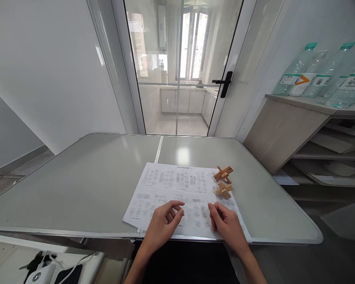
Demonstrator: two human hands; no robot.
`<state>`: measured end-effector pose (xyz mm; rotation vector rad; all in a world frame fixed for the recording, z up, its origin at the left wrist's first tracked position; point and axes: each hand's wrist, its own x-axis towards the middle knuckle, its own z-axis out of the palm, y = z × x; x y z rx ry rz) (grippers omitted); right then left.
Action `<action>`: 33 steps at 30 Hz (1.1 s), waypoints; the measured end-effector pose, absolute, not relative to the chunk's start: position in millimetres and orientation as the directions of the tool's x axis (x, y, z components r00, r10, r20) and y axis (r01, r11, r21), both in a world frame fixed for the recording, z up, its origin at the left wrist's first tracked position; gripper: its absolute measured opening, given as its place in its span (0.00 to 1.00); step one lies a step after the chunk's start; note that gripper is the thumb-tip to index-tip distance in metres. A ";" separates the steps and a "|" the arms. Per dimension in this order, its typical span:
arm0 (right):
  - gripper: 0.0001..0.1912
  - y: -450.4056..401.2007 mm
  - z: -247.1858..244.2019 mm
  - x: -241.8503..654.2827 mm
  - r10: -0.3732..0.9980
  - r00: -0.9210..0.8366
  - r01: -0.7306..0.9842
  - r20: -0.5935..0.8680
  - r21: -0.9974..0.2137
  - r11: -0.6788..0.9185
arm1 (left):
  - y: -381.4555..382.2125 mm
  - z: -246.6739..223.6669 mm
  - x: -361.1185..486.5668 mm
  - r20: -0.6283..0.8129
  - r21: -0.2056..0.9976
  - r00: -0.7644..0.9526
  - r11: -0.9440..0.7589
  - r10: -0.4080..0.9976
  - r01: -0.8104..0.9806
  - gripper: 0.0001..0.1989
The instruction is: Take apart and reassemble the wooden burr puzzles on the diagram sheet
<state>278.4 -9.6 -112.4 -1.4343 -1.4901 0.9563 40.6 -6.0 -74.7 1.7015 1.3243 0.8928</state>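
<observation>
A white sheet printed with small line drawings (165,189) lies on the table beneath both hands. My left hand (165,221) rests over its lower middle, fingers curled and the index finger apart from the thumb, with nothing between them. To the right, my right hand (225,223) is loosely closed above the sheet, its fingers bent in; I see nothing in it. Beyond it, at the sheet's right side, are two wooden interlocking puzzles: a darker, reddish one (223,172) and, just nearer, a lighter one (224,190). Neither hand touches them.
The grey table (77,185) has a seam and a metal-trimmed edge. A glass door (180,98) stands behind it. Plastic bottles (322,75) top a wooden shelf (286,126) at right. Cables and a black phone-like object (71,274) lie on a lower white surface at left.
</observation>
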 end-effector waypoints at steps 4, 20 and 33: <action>0.28 -9.8 -111.6 278.2 0.998 0.000 0.374 0.063 -0.926 0.059 | -5.6 -75.8 40.5 0.060 0.895 0.205 -0.144 0.977 0.423 0.17; 0.28 -9.6 -111.5 278.5 0.997 0.003 0.370 0.073 -0.927 0.066 | -6.0 -74.6 40.8 0.065 0.893 0.202 -0.147 0.977 0.425 0.18; 0.29 -10.1 -108.7 278.7 0.998 0.000 0.369 0.062 -0.928 0.057 | -5.5 -75.9 40.5 0.065 0.895 0.203 -0.147 0.977 0.420 0.18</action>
